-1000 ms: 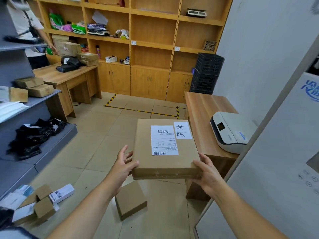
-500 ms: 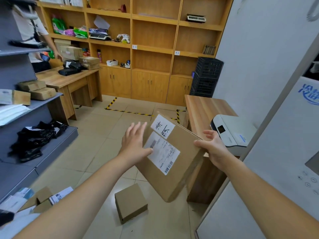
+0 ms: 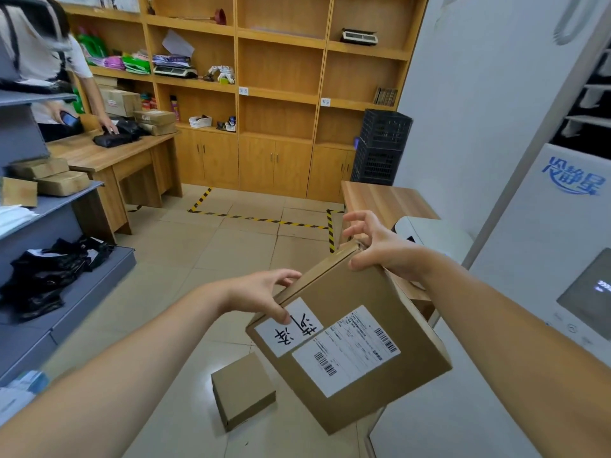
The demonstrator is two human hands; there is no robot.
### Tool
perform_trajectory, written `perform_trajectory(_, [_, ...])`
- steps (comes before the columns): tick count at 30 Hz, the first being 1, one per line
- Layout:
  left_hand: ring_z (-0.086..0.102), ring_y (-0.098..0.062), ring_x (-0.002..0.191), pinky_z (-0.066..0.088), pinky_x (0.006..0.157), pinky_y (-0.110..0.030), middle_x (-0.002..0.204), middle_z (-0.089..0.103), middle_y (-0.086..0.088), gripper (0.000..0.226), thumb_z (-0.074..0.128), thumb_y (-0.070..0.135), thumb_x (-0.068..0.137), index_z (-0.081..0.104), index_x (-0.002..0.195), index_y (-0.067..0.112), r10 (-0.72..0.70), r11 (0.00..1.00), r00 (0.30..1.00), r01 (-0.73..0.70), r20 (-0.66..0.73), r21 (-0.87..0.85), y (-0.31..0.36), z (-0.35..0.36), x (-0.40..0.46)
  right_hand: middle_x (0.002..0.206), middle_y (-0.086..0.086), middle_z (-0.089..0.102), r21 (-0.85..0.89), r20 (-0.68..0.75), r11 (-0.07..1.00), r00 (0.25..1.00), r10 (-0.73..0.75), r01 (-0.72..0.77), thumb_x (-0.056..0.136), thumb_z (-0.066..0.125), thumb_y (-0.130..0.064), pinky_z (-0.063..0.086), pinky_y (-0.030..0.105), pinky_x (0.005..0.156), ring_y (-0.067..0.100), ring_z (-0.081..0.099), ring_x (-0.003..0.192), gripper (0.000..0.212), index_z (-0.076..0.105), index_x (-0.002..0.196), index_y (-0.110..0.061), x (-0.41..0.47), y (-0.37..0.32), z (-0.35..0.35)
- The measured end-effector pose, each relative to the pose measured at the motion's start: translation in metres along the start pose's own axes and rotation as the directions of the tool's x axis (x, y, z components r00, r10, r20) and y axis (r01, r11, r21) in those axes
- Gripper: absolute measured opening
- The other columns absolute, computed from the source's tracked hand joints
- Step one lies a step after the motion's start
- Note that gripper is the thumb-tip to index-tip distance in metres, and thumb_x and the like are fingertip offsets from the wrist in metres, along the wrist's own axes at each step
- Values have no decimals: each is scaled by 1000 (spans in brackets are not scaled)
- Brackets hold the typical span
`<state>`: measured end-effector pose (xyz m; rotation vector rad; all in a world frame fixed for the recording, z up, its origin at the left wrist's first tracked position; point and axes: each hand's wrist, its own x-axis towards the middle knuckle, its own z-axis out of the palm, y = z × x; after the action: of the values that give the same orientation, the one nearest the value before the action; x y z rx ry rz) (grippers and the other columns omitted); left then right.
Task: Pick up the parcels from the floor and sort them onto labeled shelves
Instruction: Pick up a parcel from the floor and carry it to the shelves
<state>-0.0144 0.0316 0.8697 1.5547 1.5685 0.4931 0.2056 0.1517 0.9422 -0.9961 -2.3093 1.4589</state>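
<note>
I hold a flat brown cardboard parcel tilted in front of me, its white shipping label and a handwritten white sticker facing up. My left hand grips its upper left edge, thumb on the sticker. My right hand holds the far top corner, some fingers spread. A smaller brown parcel lies on the tiled floor below. The wooden wall shelves with small white labels stand at the back. A grey metal shelf rack on the left carries brown boxes.
A wooden table with a white machine is right of the parcel. Black crates stand in the corner. Another person works at a wooden desk at the back left. Black bags lie on the rack's low shelf.
The parcel was level between both hands, then tipped and turned. Now it is rotated, the label reads from the other side, and both hands have shifted to its upper edge.
</note>
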Motion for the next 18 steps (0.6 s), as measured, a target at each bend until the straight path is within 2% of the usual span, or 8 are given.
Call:
perform_trajectory(2, [56,-8,109,51,81,-21,128,46,4,84,75,11,70,29,137,30,17,997,1000,-16,9,-72,0,3,0,125,5,43,-12,18,1000,1000,-2,3,61,71,-8,51,50,94,33,52,113,82,31,126,-37,-1,-4,-4])
perform_trajectory(6, [57,-13,105,54,79,-25,118,51,-4,79,75,4,68,34,130,30,43,977,999,-45,-13,-210,-4,5,0,128,2,42,-31,-16,1000,1000,1,-2,72,72,-8,53,42,91,27,55,110,82,25,133,-37,0,-6,-6])
perform_trajectory(10, [62,-24,102,57,81,-35,120,48,-12,76,76,6,67,36,128,29,-11,945,996,-19,-89,-327,-18,3,-1,137,-3,41,-22,-248,1000,969,-14,8,76,71,-23,40,34,96,20,38,131,75,29,138,-30,2,4,-6])
perform_trajectory(12, [62,-26,101,56,80,-35,121,48,-12,76,77,7,68,36,128,28,-62,922,987,1,-146,-388,-28,0,-2,143,-3,37,-81,-399,997,916,-33,1,77,70,-28,35,30,91,18,36,128,76,28,140,-28,2,14,-7])
perform_trajectory(14, [63,-27,100,54,81,-39,118,52,-11,74,77,12,68,36,128,28,-114,896,973,13,-201,-443,-38,-3,-3,146,-1,32,-107,-533,994,845,-44,-16,77,70,-31,38,27,86,15,38,118,79,24,142,-26,-1,28,-6])
perform_trajectory(16, [63,-27,99,53,81,-42,114,57,-11,75,78,20,62,38,125,29,-169,859,952,16,-254,-512,-47,-6,-5,148,1,29,-52,-605,999,796,-20,-14,77,70,-30,39,33,93,15,35,122,82,22,144,-25,-2,44,-3])
perform_trajectory(18, [63,-29,97,53,77,-42,112,60,-13,77,77,25,56,40,124,27,-223,814,929,12,-295,-580,-53,-8,-5,149,3,27,24,-593,1000,804,29,-18,78,69,-28,38,39,100,20,32,132,82,20,144,-25,-4,59,4])
